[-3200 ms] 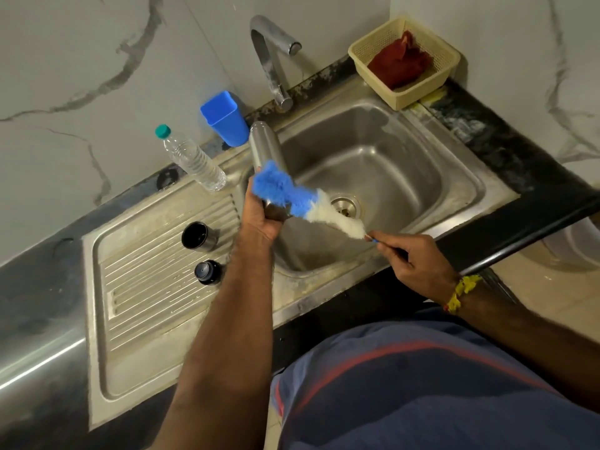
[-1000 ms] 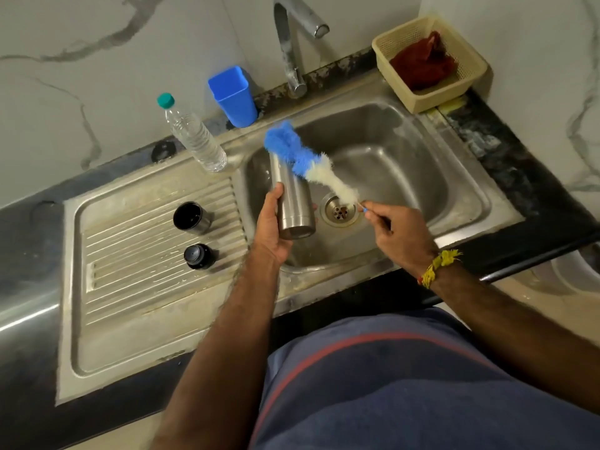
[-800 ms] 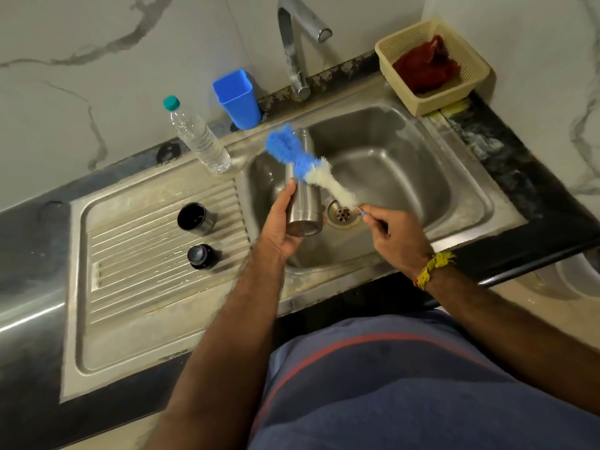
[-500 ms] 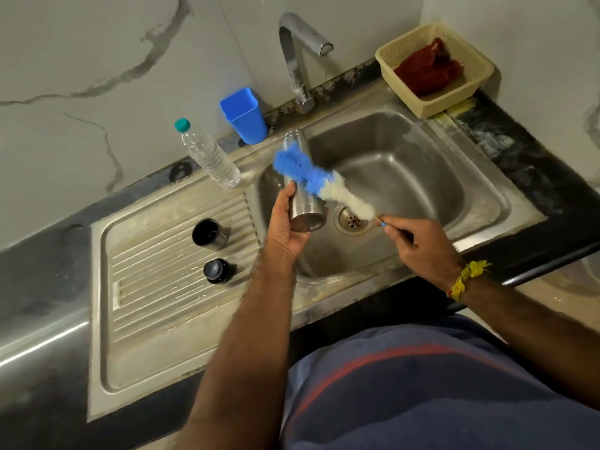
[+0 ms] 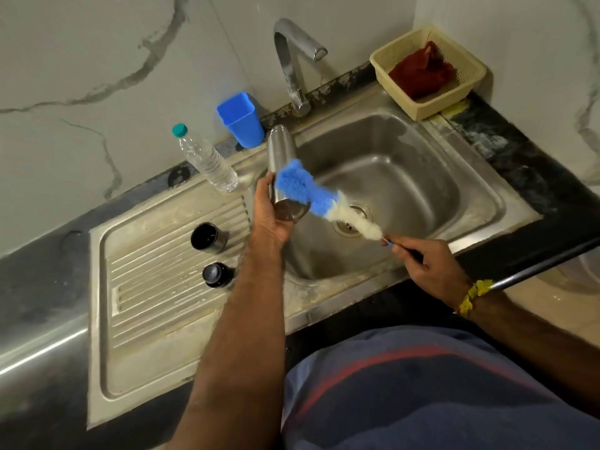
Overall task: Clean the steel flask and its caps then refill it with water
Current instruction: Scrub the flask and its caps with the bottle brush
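Flask tilted, base toward camera, L hand.

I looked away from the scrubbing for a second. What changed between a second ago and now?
The bottle brush slid down along the steel flask: its blue tip, then up near the flask's far end, now lies across the end nearest the left hand. The right hand keeps its grip on the handle, the left on the flask. Both caps stay on the drainboard.
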A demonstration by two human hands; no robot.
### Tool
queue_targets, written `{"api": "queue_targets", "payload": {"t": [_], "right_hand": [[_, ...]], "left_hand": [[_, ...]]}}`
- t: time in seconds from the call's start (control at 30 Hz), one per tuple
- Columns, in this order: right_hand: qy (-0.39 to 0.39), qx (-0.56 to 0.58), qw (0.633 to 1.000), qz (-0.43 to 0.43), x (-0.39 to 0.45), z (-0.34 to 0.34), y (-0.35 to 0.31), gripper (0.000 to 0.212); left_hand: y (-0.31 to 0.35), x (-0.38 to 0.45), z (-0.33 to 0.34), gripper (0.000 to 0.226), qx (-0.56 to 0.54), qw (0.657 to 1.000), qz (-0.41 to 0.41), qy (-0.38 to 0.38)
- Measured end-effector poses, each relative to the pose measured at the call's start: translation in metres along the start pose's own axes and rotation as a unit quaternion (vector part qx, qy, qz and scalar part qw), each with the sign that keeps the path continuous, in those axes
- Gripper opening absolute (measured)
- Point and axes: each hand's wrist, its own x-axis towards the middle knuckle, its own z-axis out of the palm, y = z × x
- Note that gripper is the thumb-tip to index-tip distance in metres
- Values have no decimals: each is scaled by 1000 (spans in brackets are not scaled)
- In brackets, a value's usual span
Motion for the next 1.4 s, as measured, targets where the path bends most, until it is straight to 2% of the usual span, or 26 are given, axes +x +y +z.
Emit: {"api": "queue_targets", "payload": {"t": [0.13,0.3,0.37,0.5,0.67,0.77,0.93,1.07,1.23,1.4], "right_hand": [[9,-5,1000,-11,4,4,0,31],[14,-33,999,-25,6,-4,4,31],[21,-34,999,-18,7,-3,4,30],[8,-27,1000,-11,19,-1,-6,31],[-3,-26,999,-23,22,0,-14,32],[15,-18,1000,-12,24,2,-15,32],[20,-24,999,-19,12,8,-16,32],[62,-29,998,-5,31,-2,-20,28],[50,-46,997,-44,45,-6,-31,27],[68,-81,993,-49,56,-2,-37,28]], "left_hand": [[4,-5,-1,67,-47,999,9,-21],[4,-11,-2,66,-62,998,12,-13],[-2,-14,0,56,-75,997,0,-20],[-18,-22,2,21,-68,997,5,-45],[-21,-27,-1,53,8,1000,-8,-19],[-18,-31,1,54,34,999,-5,-9],[-25,-43,3,42,36,999,-11,-26],[-36,-48,-2,56,37,999,-8,-32],[-38,-49,-9,53,57,998,3,-35],[-46,-55,-11,65,78,997,-2,-19]]}}
